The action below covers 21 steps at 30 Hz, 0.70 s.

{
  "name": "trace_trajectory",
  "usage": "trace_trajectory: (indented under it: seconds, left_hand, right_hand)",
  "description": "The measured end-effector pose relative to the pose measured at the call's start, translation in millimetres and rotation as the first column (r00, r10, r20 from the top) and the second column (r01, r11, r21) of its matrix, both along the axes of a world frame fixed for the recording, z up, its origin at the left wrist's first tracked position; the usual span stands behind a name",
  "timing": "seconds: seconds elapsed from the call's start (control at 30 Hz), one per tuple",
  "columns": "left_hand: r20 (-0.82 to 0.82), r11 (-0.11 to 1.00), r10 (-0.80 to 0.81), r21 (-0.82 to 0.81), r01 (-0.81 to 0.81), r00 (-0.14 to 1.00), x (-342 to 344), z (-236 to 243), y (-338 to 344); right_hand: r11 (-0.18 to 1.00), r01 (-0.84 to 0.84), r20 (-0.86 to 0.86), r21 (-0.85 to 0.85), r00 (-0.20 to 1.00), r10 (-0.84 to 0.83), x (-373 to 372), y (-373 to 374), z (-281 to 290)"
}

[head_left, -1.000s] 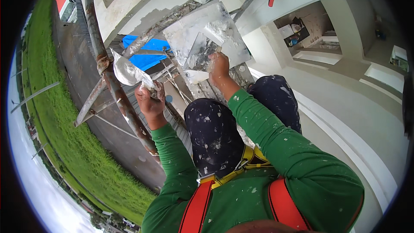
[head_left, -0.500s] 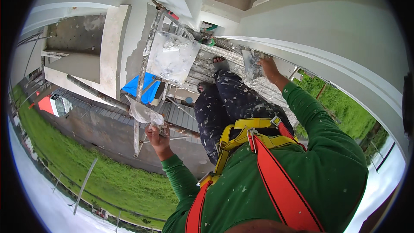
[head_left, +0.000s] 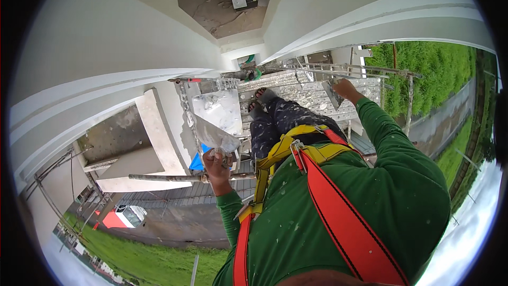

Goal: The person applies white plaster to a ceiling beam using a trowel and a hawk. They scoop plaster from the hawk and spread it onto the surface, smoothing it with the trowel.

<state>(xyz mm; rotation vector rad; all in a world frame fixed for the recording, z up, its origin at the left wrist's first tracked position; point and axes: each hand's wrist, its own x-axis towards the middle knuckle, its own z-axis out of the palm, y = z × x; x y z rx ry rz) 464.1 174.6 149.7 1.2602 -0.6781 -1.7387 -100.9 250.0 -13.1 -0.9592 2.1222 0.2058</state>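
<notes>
My left hand (head_left: 216, 168) grips a broad putty knife (head_left: 212, 135), its wide blade smeared with pale plaster. Behind that blade, a white plaster-coated board (head_left: 221, 110) lies beside the scaffold deck. In my right hand (head_left: 347, 90) is a second flat-bladed putty knife (head_left: 333, 97), grey and streaked, held over the deck away from the wall. Its handle is mostly hidden by my fingers. Both hands are closed and well apart.
My sandalled feet (head_left: 258, 101) stand on a plaster-spattered scaffold deck (head_left: 312, 97). A metal rail (head_left: 410, 100) edges its right end, and a pole (head_left: 159, 178) runs at the left. Curved white walls (head_left: 317, 21) rise ahead. Grass and paving lie far below.
My view has turned, bringing the wall corner and right-hand rail into sight. The left putty knife has come nearer the board, its blade now overlapping it. The right one has swung away from the wall.
</notes>
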Motion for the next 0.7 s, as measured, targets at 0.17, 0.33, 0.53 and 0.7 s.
trace_trajectory:
  seconds: [0.17, 0.33, 0.53, 0.7]
  left_hand:
    - [0.036, 0.942, -0.334, -0.004, 0.335, 0.942, -11.6, 30.4, -45.5]
    - [0.146, 0.803, -0.58, -0.065, 0.593, 0.802, -32.8, 45.9, -84.3]
    - [0.213, 0.571, -0.801, -0.014, 0.821, 0.56, -73.8, 43.7, -107.3]
    - [0.23, 0.388, -0.894, -0.026, 0.921, 0.384, -157.8, 62.2, -102.6]
  right_hand:
    - [0.996, 0.085, 0.006, 0.016, 0.996, -0.086, 30.5, 59.7, 29.6]
    - [0.949, 0.303, -0.044, 0.087, 0.953, -0.301, 51.1, 137.6, 38.1]
    - [0.96, 0.223, -0.079, 0.168, 0.974, -0.213, 91.0, 207.4, 80.6]
    - [0.988, -0.101, -0.122, 0.12, 0.986, 0.115, 92.1, 340.6, 3.5]
